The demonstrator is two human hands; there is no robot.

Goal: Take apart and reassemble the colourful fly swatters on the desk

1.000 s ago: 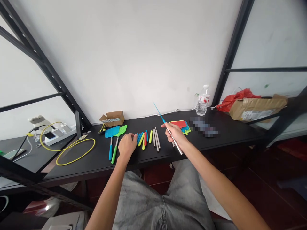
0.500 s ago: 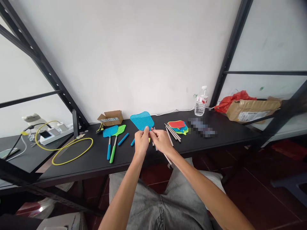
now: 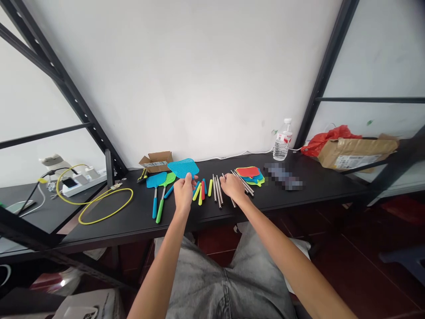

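My left hand [image 3: 183,192] grips a blue mesh fly swatter head [image 3: 183,168] at its lower edge, the thumb on top, above the desk. To its right, my right hand [image 3: 233,187] is closed round a thin metal tube [image 3: 234,204], whose lower end shows below the fingers. Several loose metal tubes [image 3: 217,190] lie just left of that hand. Between my hands are short handle sleeves, among them a red sleeve [image 3: 203,190] and a yellow-green sleeve [image 3: 210,188]. Right of my right hand lies a stack of swatter heads with a red head [image 3: 248,172] on top.
A blue swatter [image 3: 155,195] and a green swatter [image 3: 162,201] lie on the left, near a small open cardboard box [image 3: 156,162]. Further left are a yellow cable [image 3: 131,199] and a power strip [image 3: 84,182]. A water bottle [image 3: 282,141] and larger carton [image 3: 358,153] stand right.
My hands have moved apart. The left has shifted left with the blue swatter head, now flatter; the right has moved right with the tube, uncovering the handle sleeves and loose tubes.
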